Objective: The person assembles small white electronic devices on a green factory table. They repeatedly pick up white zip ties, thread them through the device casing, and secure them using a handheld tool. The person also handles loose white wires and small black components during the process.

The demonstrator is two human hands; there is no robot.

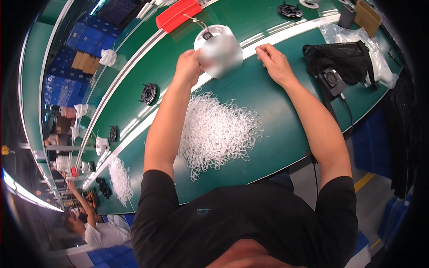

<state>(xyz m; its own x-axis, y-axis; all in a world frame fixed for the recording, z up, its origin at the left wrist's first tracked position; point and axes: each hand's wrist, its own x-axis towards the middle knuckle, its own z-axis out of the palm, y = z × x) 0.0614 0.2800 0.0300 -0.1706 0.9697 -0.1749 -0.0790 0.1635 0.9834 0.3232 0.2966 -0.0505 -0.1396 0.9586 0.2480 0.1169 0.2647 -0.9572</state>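
My left hand (189, 68) is closed at the left edge of a white round housing (226, 31) with a dark part and short wires on top. A blurred grey disc-shaped patch covers the housing's near side and part of my fingertips. To its right, my right hand (273, 64) is held apart from the housing, thumb and fingertips pressed together; anything in that pinch is too small to make out. Between my forearms, a big heap of white looped ties (216, 129) lies on the green bench (281, 138).
Behind the housing lies a red bin (178, 15). Black round coiled parts (149, 94) rest on the green conveyor (129, 96). A black bag (337, 62), clear plastic and a small black device with a cable occupy the right side. Far left, a co-worker (100, 228) reaches over the bench.
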